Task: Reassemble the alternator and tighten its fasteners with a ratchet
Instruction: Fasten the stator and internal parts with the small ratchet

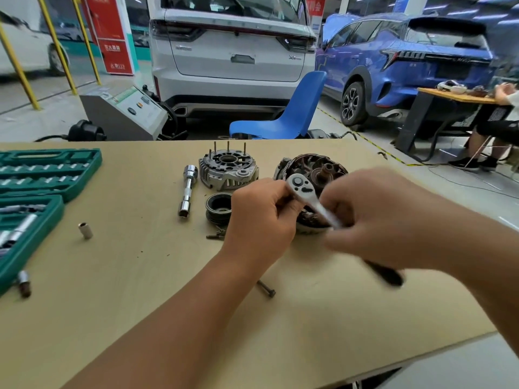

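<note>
While both hands [323, 217] gripped the ratchet [311, 200] over the rotor half [314, 167], the rear housing [228, 169], pulley [219, 206] and bolts [266, 288] lay apart on the tabletop [140, 276]; reassembly looked barely begun.

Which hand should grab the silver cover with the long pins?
Probably the left hand. It sits nearer the silver cover and only pinches the ratchet head, while the right hand grips its handle.

L hand [259, 217] pinching ratchet [302, 188] head, R hand [373, 220] gripping handle, over alternator [311, 169]
</note>
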Motion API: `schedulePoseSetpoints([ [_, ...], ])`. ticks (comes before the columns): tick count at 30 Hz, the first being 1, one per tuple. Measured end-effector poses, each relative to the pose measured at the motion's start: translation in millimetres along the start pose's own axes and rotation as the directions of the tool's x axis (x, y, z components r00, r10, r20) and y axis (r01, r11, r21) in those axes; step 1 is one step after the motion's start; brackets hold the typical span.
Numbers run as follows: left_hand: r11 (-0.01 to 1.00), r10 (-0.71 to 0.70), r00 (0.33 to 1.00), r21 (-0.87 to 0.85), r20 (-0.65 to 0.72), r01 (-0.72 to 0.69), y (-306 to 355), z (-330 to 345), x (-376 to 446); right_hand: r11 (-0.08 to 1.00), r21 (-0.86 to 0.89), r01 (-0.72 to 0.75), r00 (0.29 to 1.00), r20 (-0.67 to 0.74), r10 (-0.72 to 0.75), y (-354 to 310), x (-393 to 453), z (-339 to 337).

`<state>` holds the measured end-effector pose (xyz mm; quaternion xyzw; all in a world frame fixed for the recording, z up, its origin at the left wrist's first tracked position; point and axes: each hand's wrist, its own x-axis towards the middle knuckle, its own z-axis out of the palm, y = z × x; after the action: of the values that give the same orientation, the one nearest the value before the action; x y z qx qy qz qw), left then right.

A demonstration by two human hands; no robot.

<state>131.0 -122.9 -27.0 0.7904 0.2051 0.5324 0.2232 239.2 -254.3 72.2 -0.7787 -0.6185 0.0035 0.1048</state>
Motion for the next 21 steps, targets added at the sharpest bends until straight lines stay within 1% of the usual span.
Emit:
schedulePoseSetpoints([
  [1, 1.000, 0.012, 1.000, 0.003, 0.017, -0.012, -1, -1, 0, 0.996, -0.081, -0.036, 0.990, -0.140, 0.024, 7, 3, -5],
  [2, 1.000, 0.022, 0.999, 0.005, 0.035, -0.022, -1, -1, -1, 0.978, -0.189, -0.085, 0.959, -0.282, 0.029, 10, 4, -9],
  [3, 1.000, 0.027, 0.999, 0.005, 0.043, -0.027, 0, -1, 0, 0.967, -0.232, -0.108, 0.935, -0.354, 0.020, 12, 3, -11],
  [4, 1.000, 0.025, 0.999, 0.000, 0.042, -0.025, 1, 0, 0, 0.976, -0.204, -0.078, 0.945, -0.328, 0.007, 10, 1, -9],
  [5, 1.000, 0.016, 0.999, -0.006, 0.032, -0.016, 2, 1, 0, 0.992, -0.125, -0.018, 0.975, -0.223, -0.010, 3, -1, -6],
  [6, 1.000, 0.013, 1.000, -0.008, 0.017, -0.013, 3, 2, -1, 0.999, -0.024, 0.021, 0.997, -0.069, -0.022, -5, -4, 0],
  [7, 1.000, 0.024, 1.000, -0.007, 0.001, -0.024, 3, 2, -1, 0.999, 0.033, 0.027, 0.999, 0.031, -0.028, -11, -7, 3],
  [8, 0.999, 0.033, 0.999, -0.007, -0.005, -0.033, 2, 2, -1, 1.000, 0.020, 0.017, 1.000, 0.021, -0.017, -9, -6, 4],
  [9, 0.999, 0.034, 0.999, -0.004, 0.003, -0.034, 1, 1, -1, 0.999, -0.024, -0.030, 0.996, -0.080, 0.028, -4, -1, 1],
  [10, 0.999, 0.036, 0.999, 0.001, 0.022, -0.036, 0, 0, -1, 0.991, -0.102, -0.083, 0.973, -0.223, 0.059, 2, 2, -3],
  [11, 0.999, 0.041, 0.998, 0.005, 0.037, -0.041, -1, -1, -1, 0.974, -0.178, -0.141, 0.940, -0.333, 0.076, 4, 4, -5],
  [12, 0.999, 0.040, 0.998, 0.006, 0.040, -0.041, 0, -1, -1, 0.968, -0.201, -0.150, 0.927, -0.369, 0.067, 5, 4, -4],
  [13, 0.999, 0.035, 0.999, 0.002, 0.031, -0.035, 0, 0, -1, 0.978, -0.167, -0.122, 0.945, -0.322, 0.062, 1, 3, -2],
  [15, 1.000, 0.024, 1.000, -0.007, 0.007, -0.024, 2, 1, -1, 0.998, 0.047, -0.030, 0.997, -0.070, 0.033, -12, -1, 4],
  [16, 1.000, 0.030, 1.000, -0.006, 0.000, -0.030, 2, 1, -1, 0.996, 0.088, -0.016, 1.000, -0.006, 0.016, -13, -2, 7],
  [17, 0.999, 0.033, 0.999, -0.003, 0.011, -0.033, 1, 0, 0, 0.998, 0.048, -0.030, 0.999, -0.036, 0.032, -9, 0, 6],
  [18, 0.999, 0.036, 0.999, 0.000, 0.036, -0.036, 0, -1, 0, 0.998, -0.023, -0.063, 0.987, -0.146, 0.059, -2, 4, 3],
  [19, 0.999, 0.040, 0.998, -0.002, 0.058, -0.040, -1, -2, 0, 0.986, -0.121, -0.111, 0.959, -0.273, 0.075, 3, 7, -2],
  [20, 0.999, 0.039, 0.997, -0.013, 0.065, -0.038, -1, -2, 0, 0.973, -0.182, -0.139, 0.934, -0.352, 0.067, 5, 8, -4],
  [21, 0.999, 0.030, 0.998, -0.027, 0.060, -0.028, 0, -2, 0, 0.977, -0.177, -0.118, 0.935, -0.351, 0.049, 4, 6, -3],
])
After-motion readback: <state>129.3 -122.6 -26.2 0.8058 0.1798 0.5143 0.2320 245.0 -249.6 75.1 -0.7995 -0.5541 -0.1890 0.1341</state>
